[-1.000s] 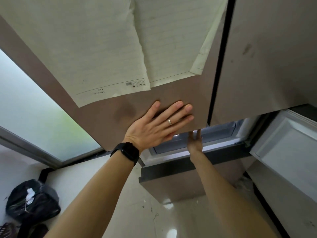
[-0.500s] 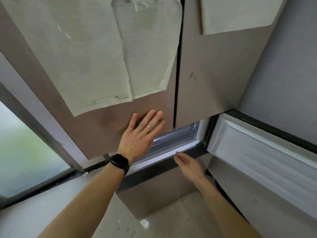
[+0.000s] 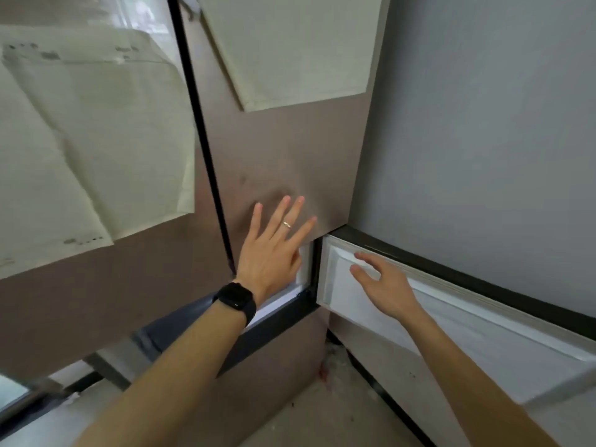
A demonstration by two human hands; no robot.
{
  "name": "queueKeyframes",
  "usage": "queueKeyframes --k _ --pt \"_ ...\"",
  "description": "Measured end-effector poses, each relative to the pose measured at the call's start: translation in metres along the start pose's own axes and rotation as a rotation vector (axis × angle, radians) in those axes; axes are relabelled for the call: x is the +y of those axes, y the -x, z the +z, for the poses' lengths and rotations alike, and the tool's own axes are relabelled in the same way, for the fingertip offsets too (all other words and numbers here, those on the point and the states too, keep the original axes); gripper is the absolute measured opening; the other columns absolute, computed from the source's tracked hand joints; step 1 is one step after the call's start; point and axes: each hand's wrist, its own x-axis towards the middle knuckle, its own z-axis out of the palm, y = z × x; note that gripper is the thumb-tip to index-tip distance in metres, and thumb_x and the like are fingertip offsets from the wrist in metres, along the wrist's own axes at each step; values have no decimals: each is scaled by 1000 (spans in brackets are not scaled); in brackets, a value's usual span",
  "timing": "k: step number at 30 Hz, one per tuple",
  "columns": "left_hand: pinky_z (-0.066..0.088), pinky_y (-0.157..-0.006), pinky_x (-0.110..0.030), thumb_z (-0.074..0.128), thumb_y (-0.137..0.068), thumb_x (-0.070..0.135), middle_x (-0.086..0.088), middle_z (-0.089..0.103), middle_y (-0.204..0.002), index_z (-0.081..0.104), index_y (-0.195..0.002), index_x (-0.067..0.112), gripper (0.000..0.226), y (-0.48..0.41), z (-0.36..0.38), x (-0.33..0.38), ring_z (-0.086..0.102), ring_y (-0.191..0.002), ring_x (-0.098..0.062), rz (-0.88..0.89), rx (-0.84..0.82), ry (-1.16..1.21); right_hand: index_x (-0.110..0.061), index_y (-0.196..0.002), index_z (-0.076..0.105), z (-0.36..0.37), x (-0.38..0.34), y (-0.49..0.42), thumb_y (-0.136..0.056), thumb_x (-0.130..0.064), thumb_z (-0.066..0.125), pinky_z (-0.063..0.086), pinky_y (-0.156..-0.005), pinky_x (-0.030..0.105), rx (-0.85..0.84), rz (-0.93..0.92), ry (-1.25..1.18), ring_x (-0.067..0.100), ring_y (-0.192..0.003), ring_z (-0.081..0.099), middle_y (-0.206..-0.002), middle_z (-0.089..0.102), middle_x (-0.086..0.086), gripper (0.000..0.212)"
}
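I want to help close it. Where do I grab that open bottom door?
Probably the long top rim of the lower door, from above: it stands open and bare, while the white inner face is smooth. Hold it further out than the right hand, away from the hinge.

A plain grey wall [image 3: 483, 124] fills the right side, a pale floor [image 3: 322, 424] with small dark specks lies below, and a dark-framed window [image 3: 11, 390] shows daylight at the lower left.

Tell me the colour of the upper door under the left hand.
Upper door: taupe brown, head view.
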Motion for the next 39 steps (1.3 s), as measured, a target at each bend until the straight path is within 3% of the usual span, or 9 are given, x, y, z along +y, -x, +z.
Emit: queueKeyframes --k 3,8,13,16,22,28,31,39 --pt "-20 -117 -59 65 -87 40 -8 4 -169 31 -158 31 79 -30 14 1 -6 -155 -23 -2 -15 -48 -30 -139 55 -33 9 -30 -98 -44 56 34 -101 25 24 -3 48 17 -131 50 -142 56 -7 44" --pt "-17 -117 -62 65 -88 40 -7 2 -170 26 -160 26 83 -41 41 -4 -2 -156 -24 6 47 -148 -26 -144 49 -62 50 -75 -98 -50 50 37 -112 39 55 -20 273 25 -133 48 -146 53 1 51" --pt "-16 -116 -66 41 -96 46 -9 1 -170 16 -162 26 74 -39 58 -6 -3 -156 -26 42 111 -292 -30 -146 43 -53 89 -83 -98 -66 21 40 -107 47 10 128 632 30 -126 54 -141 56 4 64" --pt "-17 -116 -66 30 -97 46 -9 -3 -170 12 -163 27 70 -39 61 -5 -7 -156 -27 39 111 -334 -28 -143 47 -47 85 -79 -98 -64 19 40 -105 47 59 140 653 32 -123 55 -138 58 7 63" --pt "-22 -114 -64 36 -96 44 -7 -4 -170 8 -163 27 74 -41 53 -1 -11 -156 -26 21 34 -261 -25 -147 41 -40 79 -67 -98 -65 14 35 -105 51 14 195 688 37 -126 51 -144 52 12 69" --pt "-18 -121 -53 65 -87 36 -7 1 -170 22 -161 28 86 -16 36 -3 -3 -156 -26 45 -32 -103 -16 -151 33 -24 60 -33 -98 -67 18 35 -103 50 -40 213 644 37 -129 47 -151 44 15 75" --pt "-16 -122 -48 70 -85 32 -10 6 -169 24 -160 27 88 23 28 -11 3 -156 -27 62 -90 -47 -13 -152 28 -11 44 -14 -98 -66 23 36 -102 48 -72 230 650 38 -130 45 -153 39 16 76" --pt "-20 -119 -44 72 -85 29 -11 20 -167 38 -156 25 79 122 -11 -44 14 -154 -27 -105 -139 5 -12 -157 10 18 22 36 -93 -58 49 40 -108 43 -174 173 546 36 -137 40 -160 29 11 88"
